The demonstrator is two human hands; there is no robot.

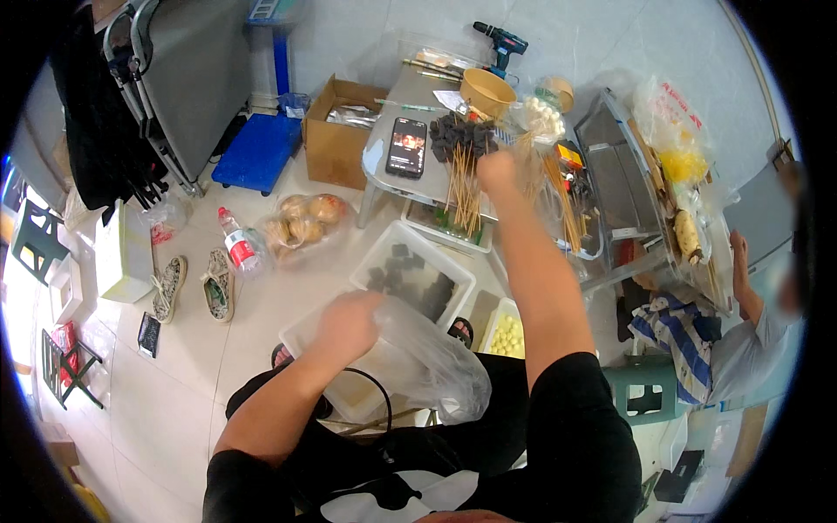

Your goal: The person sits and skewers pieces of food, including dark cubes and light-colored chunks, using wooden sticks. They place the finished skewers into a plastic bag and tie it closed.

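Note:
My left hand (350, 327) is closed on the top of a clear plastic bag (435, 359), which hangs over my lap. My right hand (498, 173) reaches to the grey table (438, 186), beside a pile of dark food pieces on bamboo skewers (463, 138); its fingers are hidden, so whether it grips anything cannot be seen. A smartphone (407, 148) lies left of the skewers. Below the table, a white plastic tub (465, 287) holds dark square pieces in liquid. Pale yellow balls (506, 335) fill a smaller container by my foot.
A cardboard box (340, 153) adjoins the table's left side. On the floor lie a bag of round food items (304, 225), a plastic bottle (239, 243) and shoes (219, 287). More skewers (565, 206) lie right of my arm. Another person (752, 346) sits at the far right.

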